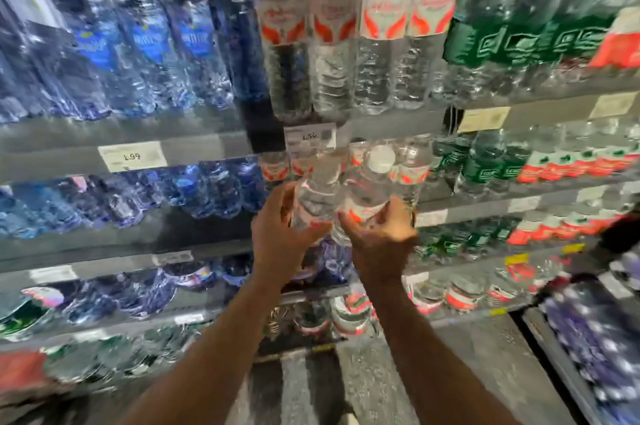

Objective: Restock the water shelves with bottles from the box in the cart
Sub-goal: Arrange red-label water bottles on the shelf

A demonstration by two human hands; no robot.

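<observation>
The left hand [277, 230] is curled around the lower body of a clear water bottle [317, 192], fingers wrapped at its label. Right beside it, the right hand [379, 234] grips a second bottle [369, 190] with a white cap and a red-and-white label, the fingers closed around its lower half. Both bottles are tilted with their caps toward the shelf [485, 201], held touching each other, just in front of a row of small red-labelled bottles [412, 171] standing there. Above, on the next shelf up, tall red-labelled bottles [332, 29] stand over a price tag [310, 138]. Blue-labelled bottles [145, 43] fill the shelves to the left, green-labelled bottles [519, 39] those to the right. At the lower right edge sits a dark pack of bottles [595, 331]; whether it is the cart's box I cannot tell.
</observation>
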